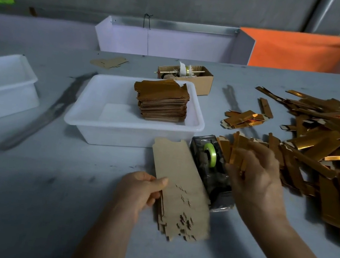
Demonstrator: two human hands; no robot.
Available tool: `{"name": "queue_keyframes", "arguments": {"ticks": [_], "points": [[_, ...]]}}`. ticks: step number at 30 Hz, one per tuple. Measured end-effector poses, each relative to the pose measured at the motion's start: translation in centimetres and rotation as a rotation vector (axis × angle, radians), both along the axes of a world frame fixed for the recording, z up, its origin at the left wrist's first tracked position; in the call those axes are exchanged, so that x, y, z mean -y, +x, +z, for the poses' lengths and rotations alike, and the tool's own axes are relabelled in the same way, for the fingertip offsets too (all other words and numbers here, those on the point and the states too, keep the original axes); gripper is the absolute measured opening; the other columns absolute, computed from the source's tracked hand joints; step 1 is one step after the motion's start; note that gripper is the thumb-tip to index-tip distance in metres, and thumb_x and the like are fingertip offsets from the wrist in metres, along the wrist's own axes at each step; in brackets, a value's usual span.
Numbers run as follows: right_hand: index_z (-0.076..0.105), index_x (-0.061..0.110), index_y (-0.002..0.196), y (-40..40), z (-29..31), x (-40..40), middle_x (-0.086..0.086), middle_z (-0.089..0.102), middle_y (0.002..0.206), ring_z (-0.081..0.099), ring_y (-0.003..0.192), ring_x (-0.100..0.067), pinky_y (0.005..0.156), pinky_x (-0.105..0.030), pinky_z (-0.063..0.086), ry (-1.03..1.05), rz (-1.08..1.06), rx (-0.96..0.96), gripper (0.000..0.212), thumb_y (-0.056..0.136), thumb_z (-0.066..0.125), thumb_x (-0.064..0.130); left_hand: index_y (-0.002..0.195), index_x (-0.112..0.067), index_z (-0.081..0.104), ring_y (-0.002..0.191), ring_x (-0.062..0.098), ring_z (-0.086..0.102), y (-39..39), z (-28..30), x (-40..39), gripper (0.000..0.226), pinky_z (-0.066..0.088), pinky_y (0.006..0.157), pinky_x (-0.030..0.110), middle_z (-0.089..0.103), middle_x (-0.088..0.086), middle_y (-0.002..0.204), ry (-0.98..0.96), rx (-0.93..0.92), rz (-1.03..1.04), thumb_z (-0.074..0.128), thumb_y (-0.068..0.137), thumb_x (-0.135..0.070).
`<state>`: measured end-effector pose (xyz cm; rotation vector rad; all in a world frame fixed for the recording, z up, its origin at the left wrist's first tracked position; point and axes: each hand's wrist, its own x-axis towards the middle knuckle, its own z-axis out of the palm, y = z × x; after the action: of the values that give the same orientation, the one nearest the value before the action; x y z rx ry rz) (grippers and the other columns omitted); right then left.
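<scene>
Left hand (140, 191): gripping card stack (180, 186) by its left edge, thumb on top, fingers under. The stack is plain brown die-cut blanks fanned slightly, with the notched ends toward the person. It's held low over the table (31, 196), front centre; can't tell if the near end touches the surface.

Right hand (260, 183): fingers curled round a few gold strips (238, 155), which stand roughly upright in the grip. Motion blur here, so no strip count. The hand sits at the near-left edge of the pile (329, 140), a big loose heap of the same gold strips covering the right side of the table.

Dispenser (216, 181): dark body, green tape roll (211, 155). It's between the two hands, and the card stack overlaps its left side.

Tub (90, 120): white, just behind the card stack. A gold stack (161, 103) of neatly squared flat blanks sits in its back-right corner.

Second tub (4, 89): white, far left, well apart from the rest.

Box (203, 82): small cardboard one right behind the tub, with a stick across the top carrying small rolls.

A few stray gold pieces (244, 118) lie between the tub and the pile. One loose brown card (108, 62) is at the back left.
</scene>
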<state>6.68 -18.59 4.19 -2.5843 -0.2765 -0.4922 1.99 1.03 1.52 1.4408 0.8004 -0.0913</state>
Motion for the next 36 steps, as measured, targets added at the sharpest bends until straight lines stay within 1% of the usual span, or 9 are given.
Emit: {"name": "queue_keyframes", "arguments": {"ticks": [5, 9, 11, 16, 20, 24, 26, 29, 36], "points": [[0.062, 0.018, 0.118, -1.3, 0.3, -1.6, -0.003, 0.039, 0.139, 0.036, 0.126, -0.019, 0.088, -0.020, 0.034, 0.024, 0.120, -0.015, 0.031, 0.089, 0.056, 0.028, 0.081, -0.005, 0.064, 0.059, 0.012, 0.061, -0.2, 1.3, -0.8, 0.007, 0.050, 0.049, 0.018, 0.067, 0.007, 0.069, -0.002, 0.015, -0.063, 0.066, 0.088, -0.007], [0.063, 0.022, 0.117, -1.8, 0.7, -1.6, 0.004, 0.043, 0.134, 0.040, 0.121, -0.012, 0.085, -0.015, 0.034, 0.113, 0.115, -0.057, 0.030, 0.089, 0.056, 0.030, 0.086, -0.007, 0.072, 0.072, 0.022, 0.068, -0.8, 1.9, -0.8, 0.015, 0.057, 0.073, 0.034, 0.071, 0.008, 0.075, 0.602, 0.133, -0.115, 0.061, 0.093, -0.015], [0.063, 0.025, 0.116, -2.0, 0.7, -1.4, 0.008, 0.046, 0.130, 0.041, 0.112, -0.004, 0.075, -0.006, 0.031, 0.155, 0.112, -0.084, 0.028, 0.089, 0.056, 0.030, 0.077, -0.022, 0.069, 0.072, 0.019, 0.069, -1.4, 2.8, -0.3, 0.018, 0.058, 0.072, 0.035, 0.071, 0.002, 0.073, 0.714, 0.269, -0.089, 0.060, 0.093, -0.019], [0.057, 0.038, 0.114, -2.7, 1.2, -1.4, 0.020, 0.053, 0.108, 0.049, 0.088, 0.010, 0.054, -0.007, 0.038, 0.544, 0.149, -0.367, 0.032, 0.083, 0.054, 0.043, 0.077, -0.017, 0.070, 0.064, 0.009, 0.071, -2.0, 5.2, 0.7, 0.018, 0.055, 0.055, 0.018, 0.074, 0.002, 0.070, 0.170, 0.430, -0.057, 0.062, 0.090, -0.008], [0.056, 0.045, 0.097, -2.9, 2.0, -1.5, 0.026, 0.060, 0.093, 0.058, 0.091, 0.003, 0.055, -0.010, 0.044, 0.824, 0.195, -0.491, 0.030, 0.070, 0.049, 0.056, 0.079, -0.013, 0.073, 0.072, 0.012, 0.072, -2.7, 6.2, 1.3, 0.017, 0.057, 0.062, 0.020, 0.074, 0.004, 0.074, 0.122, 0.533, -0.132, 0.061, 0.091, -0.009], [0.067, 0.026, 0.105, -2.7, 2.5, -1.3, 0.004, 0.070, 0.101, 0.065, 0.095, -0.012, 0.077, -0.026, 0.055, 1.140, 0.292, -0.710, 0.038, 0.073, 0.060, 0.044, 0.081, -0.012, 0.074, 0.077, 0.016, 0.072, -3.1, 6.4, 1.6, 0.016, 0.057, 0.065, 0.022, 0.074, 0.004, 0.076, 0.049, 0.582, -0.198, 0.061, 0.090, -0.010], [0.068, 0.018, 0.106, -2.8, 2.8, -1.4, -0.003, 0.071, 0.099, 0.067, 0.087, -0.014, 0.070, -0.026, 0.054, 1.244, 0.336, -0.756, 0.036, 0.074, 0.062, 0.033, 0.083, -0.008, 0.072, 0.075, 0.015, 0.072, -3.3, 6.3, 1.8, 0.013, 0.057, 0.063, 0.021, 0.073, 0.003, 0.073, 0.026, 0.562, -0.228, 0.061, 0.089, -0.009], [0.066, 0.015, 0.101, -3.1, 2.9, -1.2, -0.004, 0.072, 0.091, 0.068, 0.076, -0.012, 0.061, -0.023, 0.053, 1.273, 0.341, -0.719, 0.033, 0.070, 0.062, 0.023, 0.080, -0.008, 0.072, 0.074, 0.015, 0.072, -3.5, 6.0, 2.2, 0.014, 0.056, 0.064, 0.021, 0.072, 0.004, 0.072, 0.026, 0.535, -0.275, 0.061, 0.089, -0.009], [0.070, 0.020, 0.075, -4.3, 2.2, -0.4, -0.005, 0.072, 0.082, 0.068, 0.078, -0.017, 0.073, -0.035, 0.055, 1.152, 0.325, -0.654, 0.016, 0.064, 0.064, 0.029, 0.083, -0.024, 0.075, 0.064, 0.008, 0.067, -3.5, 5.8, 2.9, 0.007, 0.058, 0.072, 0.033, 0.074, -0.005, 0.074, 0.133, 0.514, -0.127, 0.069, 0.084, -0.020]]}}
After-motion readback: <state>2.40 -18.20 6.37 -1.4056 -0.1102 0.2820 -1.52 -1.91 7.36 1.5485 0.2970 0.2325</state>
